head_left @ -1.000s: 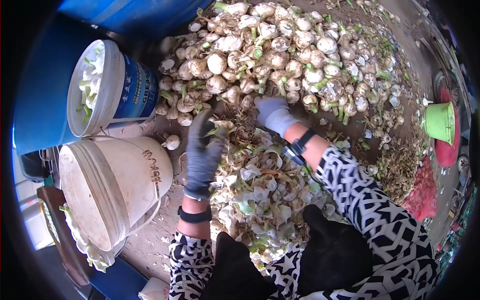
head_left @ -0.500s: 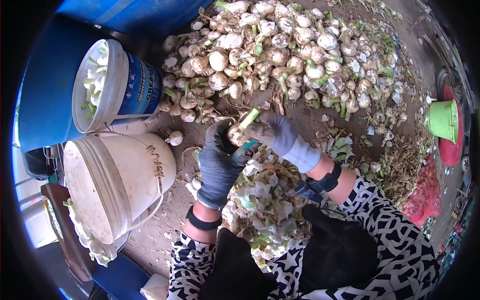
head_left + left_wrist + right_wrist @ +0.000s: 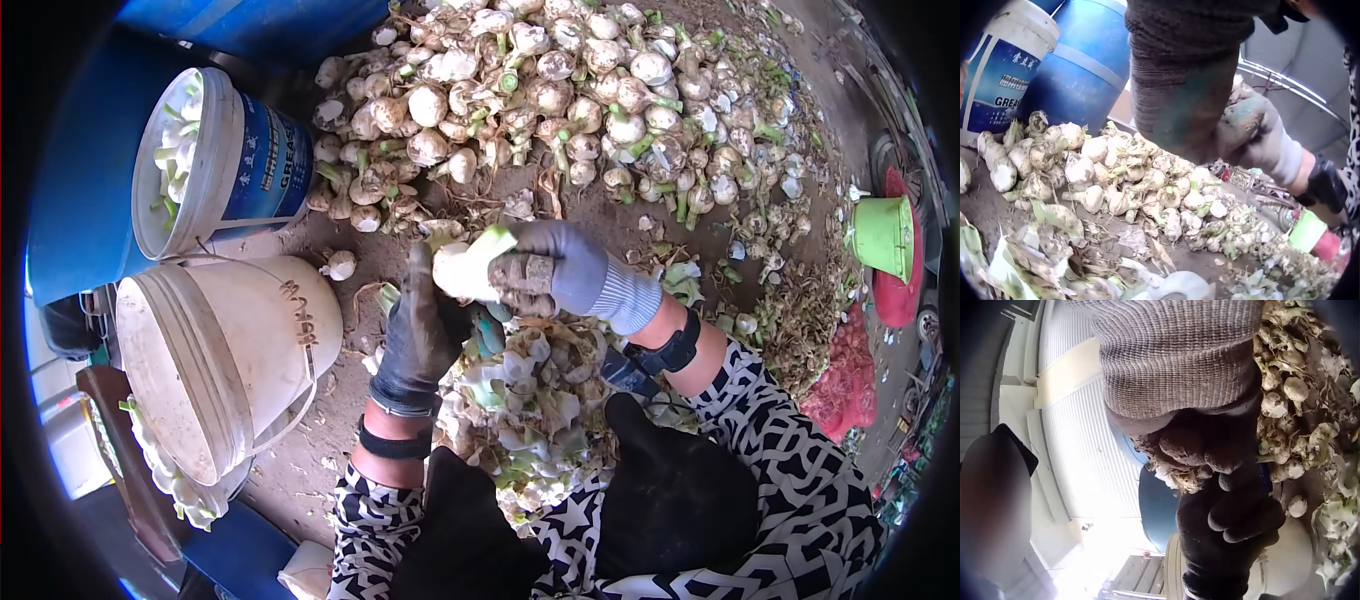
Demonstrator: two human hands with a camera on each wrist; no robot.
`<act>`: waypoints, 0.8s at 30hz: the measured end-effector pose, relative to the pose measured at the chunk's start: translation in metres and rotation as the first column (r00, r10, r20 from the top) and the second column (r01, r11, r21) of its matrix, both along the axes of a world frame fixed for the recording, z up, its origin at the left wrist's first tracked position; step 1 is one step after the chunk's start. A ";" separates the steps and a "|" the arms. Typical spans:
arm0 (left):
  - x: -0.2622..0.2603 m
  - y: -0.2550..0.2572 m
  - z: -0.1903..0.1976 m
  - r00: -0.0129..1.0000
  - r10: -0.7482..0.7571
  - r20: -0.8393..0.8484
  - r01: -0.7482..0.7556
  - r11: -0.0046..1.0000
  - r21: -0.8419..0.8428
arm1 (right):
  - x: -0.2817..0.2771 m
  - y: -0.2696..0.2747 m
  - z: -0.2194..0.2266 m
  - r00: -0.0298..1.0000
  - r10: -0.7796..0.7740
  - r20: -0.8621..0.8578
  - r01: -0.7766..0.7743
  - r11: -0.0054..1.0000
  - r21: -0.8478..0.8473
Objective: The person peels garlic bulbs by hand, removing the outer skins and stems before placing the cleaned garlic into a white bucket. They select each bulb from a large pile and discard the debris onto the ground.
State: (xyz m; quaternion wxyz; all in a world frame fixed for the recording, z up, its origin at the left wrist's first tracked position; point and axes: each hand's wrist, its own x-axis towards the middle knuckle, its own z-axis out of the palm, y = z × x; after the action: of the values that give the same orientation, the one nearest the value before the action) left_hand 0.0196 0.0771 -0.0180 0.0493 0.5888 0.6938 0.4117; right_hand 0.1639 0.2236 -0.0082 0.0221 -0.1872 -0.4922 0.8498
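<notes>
A whitish garlic bulb (image 3: 462,270) with a short, pale green stem is held between both hands in front of the body. My right hand (image 3: 555,270), in a light grey, soiled glove, has its fingers curled against the stem side. The left hand (image 3: 425,330), in a dark grey glove, lies at the other side with its thumb along the bulb. In the right wrist view the left hand's fingers (image 3: 1241,519) are curled. A teal patch shows beside them in the head view; cannot tell what it is. Below lies a heap of peeled garlic skins (image 3: 530,400).
A large pile of unpeeled garlic (image 3: 560,95) spreads ahead. To the left stand a grease bucket (image 3: 265,165) holding trimmed white bulbs and a cream bucket (image 3: 270,350). Blue barrels (image 3: 90,190) stand behind. A green bucket (image 3: 883,240) and red net sack (image 3: 845,380) are at right.
My right hand came back from the pile with a garlic bulb and met the left hand. The bulb, brownish and dirty half a second ago, now looks whiter.
</notes>
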 end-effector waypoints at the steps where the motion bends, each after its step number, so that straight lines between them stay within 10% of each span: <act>1: 0.005 -0.012 0.002 0.965 0.117 0.233 -0.048 0.959 -0.280 | -0.001 -0.002 -0.005 0.988 0.048 -0.149 -0.065 0.992 -0.110; 2: -0.004 -0.013 -0.003 0.996 0.073 -0.046 -0.083 0.954 -0.289 | -0.002 -0.004 -0.001 0.983 0.139 -0.118 -0.152 0.983 -0.102; 4: -0.014 -0.008 -0.010 0.780 0.185 0.598 0.038 0.940 -0.339 | -0.012 -0.016 -0.013 0.988 0.098 -0.117 -0.098 0.995 0.005; 5: -0.013 -0.009 -0.009 0.780 0.184 0.598 0.040 0.939 -0.340 | -0.016 -0.016 -0.016 0.996 0.060 -0.063 -0.066 0.994 -0.086; 7: -0.007 -0.012 -0.001 0.944 0.320 0.074 -0.292 0.921 -0.257 | -0.018 -0.010 -0.013 0.998 0.033 0.061 -0.016 0.966 -0.259; 8: 0.005 -0.011 0.016 0.904 0.238 0.356 -0.163 0.960 -0.228 | -0.020 -0.009 -0.009 0.999 0.013 0.051 -0.003 0.978 -0.206; 10: 0.022 -0.015 0.019 0.961 0.168 0.219 -0.121 0.969 -0.214 | -0.019 -0.015 -0.045 0.967 0.088 -0.240 -0.146 0.961 -0.234; 11: 0.028 -0.013 0.029 0.747 0.267 0.609 -0.093 0.949 -0.303 | -0.022 -0.017 -0.040 0.973 0.043 -0.228 -0.079 0.985 -0.152; 12: 0.013 -0.019 0.018 0.953 0.064 -0.295 -0.121 0.976 -0.179 | -0.027 -0.021 -0.035 0.974 0.000 -0.227 -0.016 0.997 -0.071; 14: 0.018 -0.019 0.005 0.921 0.141 0.364 -0.059 0.972 -0.228 | -0.025 -0.031 -0.040 0.976 -0.163 -0.141 0.110 0.938 -0.328; 16: 0.008 -0.018 0.005 0.992 0.076 0.100 -0.052 0.974 -0.220 | -0.011 -0.023 -0.042 0.980 -0.081 -0.181 -0.030 0.841 -0.540; 17: 0.003 -0.017 0.006 0.985 0.006 -0.172 -0.045 0.974 -0.221 | -0.008 -0.021 -0.049 0.981 -0.056 -0.185 -0.011 0.939 -0.344; 18: 0.010 -0.008 0.020 0.819 0.161 0.551 -0.010 0.964 -0.266 | -0.008 -0.014 -0.047 0.981 -0.025 -0.190 -0.001 0.991 -0.135; 20: -0.005 -0.011 0.020 0.997 0.041 0.064 -0.029 0.983 -0.180 | 0.014 0.005 -0.045 0.982 0.156 -0.102 -0.186 0.784 -0.592; 21: -0.010 -0.009 0.012 0.964 -0.015 0.265 0.033 0.997 -0.063 | 0.022 0.000 -0.066 0.939 0.096 -0.330 -0.296 0.712 -0.637; 22: -0.008 -0.011 0.004 0.789 -0.023 0.614 0.032 0.999 -0.004 | 0.033 -0.003 -0.067 0.942 0.123 -0.311 -0.267 0.837 -0.477; 23: -0.008 -0.008 0.011 0.280 -0.084 0.956 -0.033 0.995 0.097 | 0.041 0.001 -0.036 0.946 0.324 -0.028 -0.324 0.937 -0.132; 24: -0.010 -0.004 0.017 -0.327 -0.191 0.925 -0.149 0.978 0.149 | 0.040 -0.012 -0.050 0.809 0.587 0.011 -0.581 0.803 -0.130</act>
State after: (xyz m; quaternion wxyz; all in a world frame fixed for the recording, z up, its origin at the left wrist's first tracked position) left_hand 0.0096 0.0729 -0.0009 0.5395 0.0186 0.3018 0.7858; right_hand 0.2040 0.2120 -0.0586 -0.2643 -0.0492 -0.4741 0.8384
